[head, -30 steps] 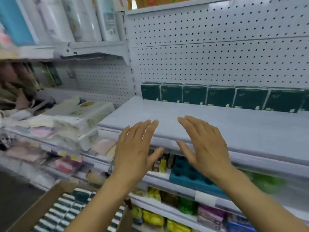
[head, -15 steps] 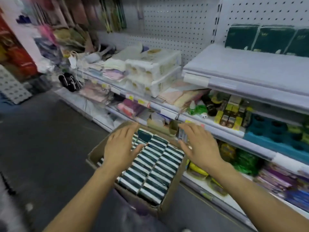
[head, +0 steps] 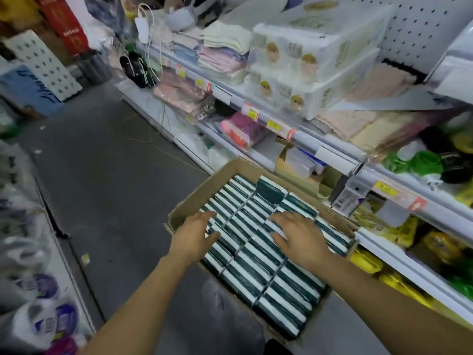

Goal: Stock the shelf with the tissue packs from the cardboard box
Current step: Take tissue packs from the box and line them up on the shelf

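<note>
Head view: your left hand (head: 192, 235) and right hand (head: 300, 235) are both over the box (head: 194, 201) on the floor (head: 107, 201), fingers (head: 282, 218) straight and slightly spread, gripping nothing. Whether they touch the packs (head: 258, 267) is unclear. The green-and-white packs fill the box in rows on edge; one pack (head: 270, 192) at the far end stands higher. The shelf (head: 389, 248) runs just right of the box.

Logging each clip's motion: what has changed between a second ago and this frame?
Both hands came down from in front of the shelf to the cardboard box on the floor. The left hand and right hand now lie spread over the tissue packs; no grip on any pack yet. The view swung down and left. The box remains nearly full, one pack standing above the rest at its far end.
</note>
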`<state>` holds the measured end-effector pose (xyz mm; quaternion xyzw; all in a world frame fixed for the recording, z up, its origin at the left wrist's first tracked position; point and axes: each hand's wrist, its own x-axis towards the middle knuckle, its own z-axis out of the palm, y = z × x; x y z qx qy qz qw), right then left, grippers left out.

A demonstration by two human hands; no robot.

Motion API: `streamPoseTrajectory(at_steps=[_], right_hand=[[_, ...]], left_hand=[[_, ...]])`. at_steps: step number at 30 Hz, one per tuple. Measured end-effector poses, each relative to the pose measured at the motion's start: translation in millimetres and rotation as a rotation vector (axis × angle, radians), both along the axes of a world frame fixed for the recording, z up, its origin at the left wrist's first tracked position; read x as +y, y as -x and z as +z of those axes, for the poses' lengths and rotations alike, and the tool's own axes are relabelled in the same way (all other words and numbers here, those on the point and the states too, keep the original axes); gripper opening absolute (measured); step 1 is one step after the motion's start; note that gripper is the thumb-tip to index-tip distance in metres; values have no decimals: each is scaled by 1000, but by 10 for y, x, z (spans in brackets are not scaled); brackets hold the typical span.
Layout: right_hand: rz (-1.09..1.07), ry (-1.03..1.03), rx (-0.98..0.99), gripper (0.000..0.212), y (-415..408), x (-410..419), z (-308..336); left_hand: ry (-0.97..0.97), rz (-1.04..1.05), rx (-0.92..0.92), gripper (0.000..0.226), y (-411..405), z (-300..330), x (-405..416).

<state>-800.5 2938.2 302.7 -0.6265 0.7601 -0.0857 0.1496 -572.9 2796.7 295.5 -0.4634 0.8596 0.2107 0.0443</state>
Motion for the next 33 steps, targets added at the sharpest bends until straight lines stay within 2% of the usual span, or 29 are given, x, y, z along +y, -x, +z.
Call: streamPoseTrajectory(at_steps=[5, 9, 17, 24, 28, 33], right_hand=[[54, -96, -54, 37, -175, -413, -503], [84, -153, -57, 36, -410, -577, -805], [27, -238, 7, 39, -792, -813, -1226], [-77, -309, 106, 45, -857, -951, -1362], [-89, -380, 157, 48, -886, -997, -1360], [-265, -279, 62, 38, -861, -943, -1184]], left_hand=[[-127, -13, -67, 49, -109, -516, -337], [-144, -82, -129, 39, -223, -801, -496], [-206, -303, -89, 32, -257, -1126, -790], [-272, -487, -148, 48, -223, -1274, -1036], [-295, -520, -130, 48, -160, -1321, -1044], [-303, -478, -37, 41, -126, -1141, -1061]])
